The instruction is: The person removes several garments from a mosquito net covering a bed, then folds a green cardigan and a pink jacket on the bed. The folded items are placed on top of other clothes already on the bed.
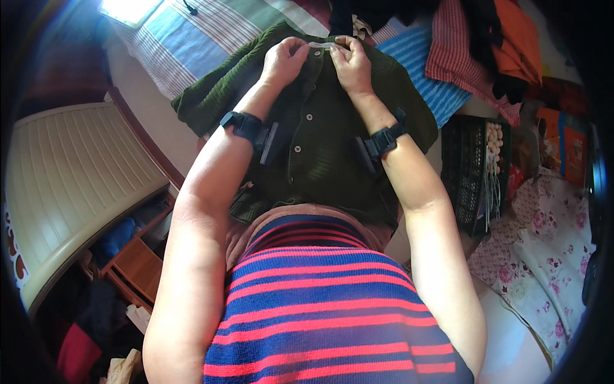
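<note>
A dark green knitted cardigan [331,134] lies spread before me, its buttoned front facing up and its collar at the far end. Pale round buttons [309,117] run down the front placket. At the neckline, a translucent whitish strip [321,45] stretches between my hands. My left hand [287,60] pinches its left end between thumb and fingers, beside the top button. The other end is pinched by my right hand [353,65]. Both hands rest close over the collar. The cardigan's lower hem reaches my lap, and part of it is hidden under my forearms.
Beneath the cardigan lies a striped bed sheet [211,33]. To the right are a blue striped cloth [412,62], a red striped cloth [451,48] and an orange garment [518,38]. A dark plastic crate [463,177] stands at right. A ribbed cream panel [86,182] is at left.
</note>
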A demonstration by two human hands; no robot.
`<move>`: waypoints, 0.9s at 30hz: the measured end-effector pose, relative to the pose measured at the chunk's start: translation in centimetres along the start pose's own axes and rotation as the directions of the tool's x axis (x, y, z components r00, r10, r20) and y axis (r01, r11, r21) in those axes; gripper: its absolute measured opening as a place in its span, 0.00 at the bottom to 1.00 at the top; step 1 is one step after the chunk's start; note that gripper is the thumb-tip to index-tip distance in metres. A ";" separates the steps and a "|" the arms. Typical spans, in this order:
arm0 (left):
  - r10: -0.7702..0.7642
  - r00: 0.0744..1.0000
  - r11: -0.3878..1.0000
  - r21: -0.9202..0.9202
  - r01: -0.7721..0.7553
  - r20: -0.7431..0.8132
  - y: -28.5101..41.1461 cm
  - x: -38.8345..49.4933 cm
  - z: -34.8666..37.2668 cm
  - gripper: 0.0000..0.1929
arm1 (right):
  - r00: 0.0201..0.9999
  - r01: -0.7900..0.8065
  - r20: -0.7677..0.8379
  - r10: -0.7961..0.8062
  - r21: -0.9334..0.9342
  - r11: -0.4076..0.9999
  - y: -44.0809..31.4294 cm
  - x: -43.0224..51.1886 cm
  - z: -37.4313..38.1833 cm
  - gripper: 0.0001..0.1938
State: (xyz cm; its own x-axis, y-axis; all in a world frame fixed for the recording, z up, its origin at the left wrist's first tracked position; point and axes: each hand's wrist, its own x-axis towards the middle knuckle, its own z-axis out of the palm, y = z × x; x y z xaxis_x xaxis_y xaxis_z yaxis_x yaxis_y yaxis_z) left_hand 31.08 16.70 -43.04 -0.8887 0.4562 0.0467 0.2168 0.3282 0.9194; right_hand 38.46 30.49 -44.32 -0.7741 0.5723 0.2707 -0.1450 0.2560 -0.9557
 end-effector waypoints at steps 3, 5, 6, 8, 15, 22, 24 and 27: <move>-0.018 0.997 0.977 0.215 0.003 0.070 0.6 -3.4 -0.6 0.17 | 0.977 -0.060 0.201 0.077 -0.089 0.994 -1.2 -2.8 -2.0 0.06; 0.070 0.997 0.920 0.384 -0.081 0.043 0.8 -6.4 0.3 0.18 | 0.927 -0.141 0.277 0.251 -0.362 0.922 -1.4 -4.7 -2.1 0.07; 0.058 0.998 0.930 0.363 -0.055 0.004 0.6 -6.7 0.6 0.16 | 0.860 -0.252 0.321 0.397 -0.410 0.876 -1.4 -5.4 -2.3 0.08; 0.076 0.995 0.945 0.322 -0.053 -0.059 0.0 -7.2 1.1 0.13 | 0.881 0.060 0.419 0.222 -0.563 0.824 -1.3 -6.3 -2.2 0.08; -0.427 0.894 0.793 -0.420 0.442 0.135 -2.1 -6.4 0.1 0.08 | 0.923 0.107 0.333 0.191 -0.702 0.704 -1.5 -6.4 -0.8 0.14; -0.461 0.846 0.528 -0.683 0.504 0.267 -1.5 -7.4 0.1 0.06 | 0.914 0.139 0.337 0.227 -0.784 0.605 -1.5 -6.3 0.5 0.12; -0.459 0.846 0.533 -0.678 0.506 0.271 -1.4 -7.3 0.1 0.07 | 0.912 0.095 0.322 0.253 -0.767 0.634 -1.3 -6.1 0.4 0.11; -0.443 0.844 0.531 -0.671 0.518 0.301 -1.5 -7.3 0.0 0.06 | 0.903 0.099 0.353 0.245 -0.726 0.681 -1.1 -5.9 0.2 0.11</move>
State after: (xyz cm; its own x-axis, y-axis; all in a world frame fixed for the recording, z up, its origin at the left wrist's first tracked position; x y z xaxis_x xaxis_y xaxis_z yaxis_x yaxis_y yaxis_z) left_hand 37.24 12.90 -44.77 -0.7245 0.4891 -0.4856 -0.6164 -0.1445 0.7741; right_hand 43.07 26.68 -44.91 -0.9520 0.3047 -0.0299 0.2718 0.7962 -0.5405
